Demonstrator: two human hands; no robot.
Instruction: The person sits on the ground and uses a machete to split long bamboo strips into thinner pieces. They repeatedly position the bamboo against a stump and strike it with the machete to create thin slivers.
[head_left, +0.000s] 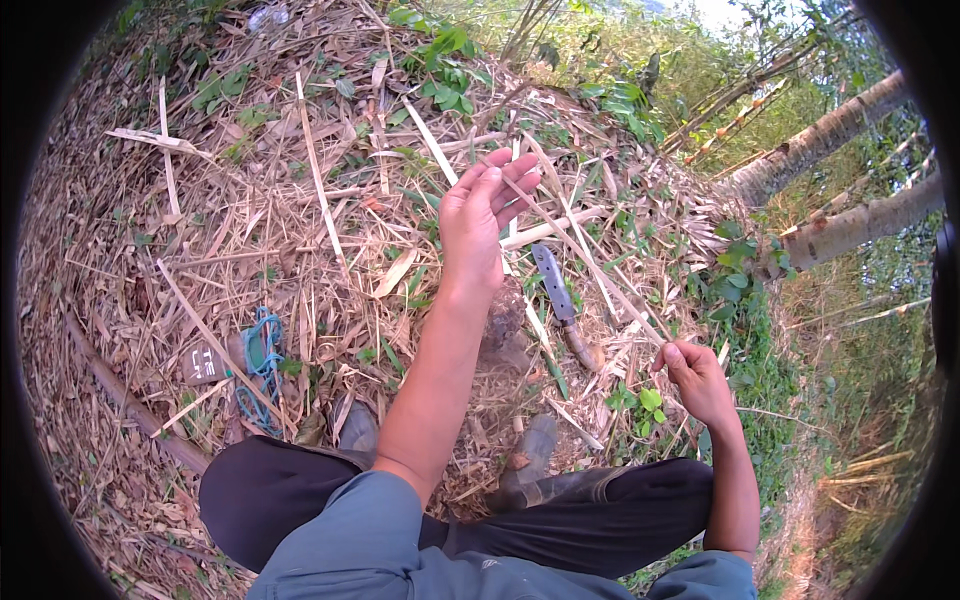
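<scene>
A long, thin, pale bamboo strip (590, 262) slants between my two hands. My left hand (478, 215), held out ahead with the palm turned up, has the far end of the strip between its thumb and fingers, the other fingers loosely bent. Lower on the right, my right hand (695, 380) pinches the near end between thumb and forefinger. On the ground between my hands, under the strip, lies a machete with a dark, holed blade (554, 285) and a curved wooden handle (582, 347).
A wooden sheath (208, 362) with blue cord (263, 352) lies on the left. Dry leaves and several split strips (318, 170) cover the ground. My boots (530, 455) are below. Pale trunks (820, 150) and green undergrowth stand at the right.
</scene>
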